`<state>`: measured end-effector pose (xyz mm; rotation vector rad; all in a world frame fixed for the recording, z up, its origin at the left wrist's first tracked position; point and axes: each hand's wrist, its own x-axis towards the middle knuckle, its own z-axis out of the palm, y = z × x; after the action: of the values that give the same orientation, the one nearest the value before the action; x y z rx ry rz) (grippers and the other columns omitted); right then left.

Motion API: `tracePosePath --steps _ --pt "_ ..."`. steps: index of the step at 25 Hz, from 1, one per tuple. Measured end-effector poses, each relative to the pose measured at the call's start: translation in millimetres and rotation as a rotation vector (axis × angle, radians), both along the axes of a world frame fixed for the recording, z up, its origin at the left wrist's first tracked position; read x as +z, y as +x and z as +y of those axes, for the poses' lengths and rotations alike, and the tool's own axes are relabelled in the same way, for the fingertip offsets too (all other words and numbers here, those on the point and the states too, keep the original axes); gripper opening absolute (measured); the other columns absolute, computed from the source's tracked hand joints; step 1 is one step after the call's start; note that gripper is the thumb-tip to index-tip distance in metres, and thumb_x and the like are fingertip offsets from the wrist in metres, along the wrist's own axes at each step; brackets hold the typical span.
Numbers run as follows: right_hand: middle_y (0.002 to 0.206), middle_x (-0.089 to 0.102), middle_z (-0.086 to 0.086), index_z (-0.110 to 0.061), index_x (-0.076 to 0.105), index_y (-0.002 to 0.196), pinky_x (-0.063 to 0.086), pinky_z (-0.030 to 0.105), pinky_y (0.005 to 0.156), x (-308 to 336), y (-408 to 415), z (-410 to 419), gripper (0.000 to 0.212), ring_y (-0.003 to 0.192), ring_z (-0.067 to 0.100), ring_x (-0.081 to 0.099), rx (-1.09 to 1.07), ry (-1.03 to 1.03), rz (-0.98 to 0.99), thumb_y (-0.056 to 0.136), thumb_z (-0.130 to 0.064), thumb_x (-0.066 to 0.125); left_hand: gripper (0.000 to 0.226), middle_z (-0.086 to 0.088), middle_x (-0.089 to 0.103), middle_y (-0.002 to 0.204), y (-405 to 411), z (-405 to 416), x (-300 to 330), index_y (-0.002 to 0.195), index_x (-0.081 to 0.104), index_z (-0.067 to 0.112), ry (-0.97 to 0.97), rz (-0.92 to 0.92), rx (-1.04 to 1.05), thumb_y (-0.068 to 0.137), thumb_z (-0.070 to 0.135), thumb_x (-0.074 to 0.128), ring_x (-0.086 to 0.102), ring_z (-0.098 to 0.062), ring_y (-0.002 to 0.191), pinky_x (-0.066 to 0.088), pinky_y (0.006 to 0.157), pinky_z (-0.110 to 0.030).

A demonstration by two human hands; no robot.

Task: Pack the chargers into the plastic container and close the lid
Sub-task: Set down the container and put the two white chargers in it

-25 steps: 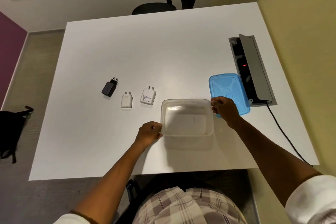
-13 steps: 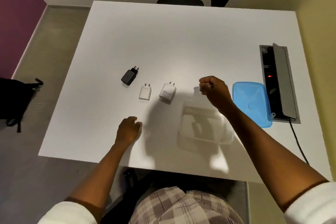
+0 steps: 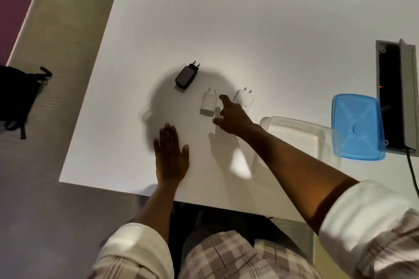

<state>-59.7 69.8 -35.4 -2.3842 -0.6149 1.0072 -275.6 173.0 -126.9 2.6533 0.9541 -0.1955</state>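
Three chargers lie on the white table point(image 3: 249, 18): a black charger point(image 3: 186, 76) at the left, a small white charger point(image 3: 208, 103) in the middle and a larger white charger point(image 3: 243, 99) to its right. My right hand point(image 3: 231, 116) hovers between the two white chargers, fingers apart, partly covering the larger one. My left hand point(image 3: 171, 157) rests flat on the table near the front edge. The clear plastic container point(image 3: 301, 133) stands open to the right, half behind my right forearm. Its blue lid point(image 3: 356, 127) lies beside it.
A grey cable box point(image 3: 405, 97) with its flap up is set into the table at the right, a black cable trailing from it. A black bag point(image 3: 15, 95) lies on the floor at the left. My head's shadow falls over the chargers.
My right hand has left the container and reached left to the white chargers. My left hand has let go of the container and now lies flat on the table. The camera has leaned forward.
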Motion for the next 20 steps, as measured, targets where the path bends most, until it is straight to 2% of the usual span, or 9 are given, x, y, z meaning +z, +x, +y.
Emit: tracePosePath --steps 5,10,13,16,20 --pt "0.115 0.062 0.021 -0.014 0.013 0.151 0.044 0.038 0.073 -19 -2 22 0.093 0.103 0.039 0.061 0.063 -0.086 -0.138 0.08 -0.025 0.072 0.075 -0.011 0.012 0.169 -3 4 -9 0.16 0.006 0.011 0.002 -0.063 0.007 0.099 0.048 0.029 0.011 -0.029 0.157 0.01 0.127 -0.048" --pt "0.11 0.059 0.018 -0.013 0.028 0.141 0.038 0.037 0.067 -33 0 40 0.071 0.096 0.04 0.061 0.057 -0.141 -0.269 0.086 -0.033 0.068 0.076 -0.012 0.012 0.169 -3 4 -11 0.16 0.007 0.011 0.001 -0.058 0.003 0.099 0.05 0.028 0.011 -0.029 0.157 0.008 0.128 -0.047" --pt "0.11 0.058 0.019 -0.011 0.031 0.137 0.041 0.039 0.067 -33 0 41 0.059 0.097 0.042 0.062 0.095 -0.161 -0.331 0.089 -0.021 0.064 0.076 -0.011 0.012 0.169 -4 4 -13 0.16 0.007 0.011 0.019 -0.054 0.003 0.099 0.05 0.029 0.011 -0.029 0.157 0.009 0.128 -0.048" --pt "0.111 0.058 0.019 -0.012 0.031 0.138 0.047 0.042 0.07 -15 -7 30 0.06 0.097 0.043 0.062 0.137 -0.106 -0.314 0.086 -0.012 0.061 0.077 -0.011 0.012 0.169 -5 3 -14 0.16 0.007 0.011 0.027 -0.055 0.002 0.098 0.05 0.03 0.011 -0.029 0.157 0.011 0.127 -0.049" --pt "0.11 0.059 0.01 -0.021 0.036 0.137 0.054 0.045 0.075 26 -26 -22 0.067 0.095 0.035 0.063 0.055 0.077 -0.293 0.08 -0.02 0.071 0.077 -0.011 0.012 0.169 -5 4 -14 0.16 0.005 0.011 0.033 -0.047 0.004 0.098 0.049 0.03 0.011 -0.03 0.157 0.011 0.127 -0.05"
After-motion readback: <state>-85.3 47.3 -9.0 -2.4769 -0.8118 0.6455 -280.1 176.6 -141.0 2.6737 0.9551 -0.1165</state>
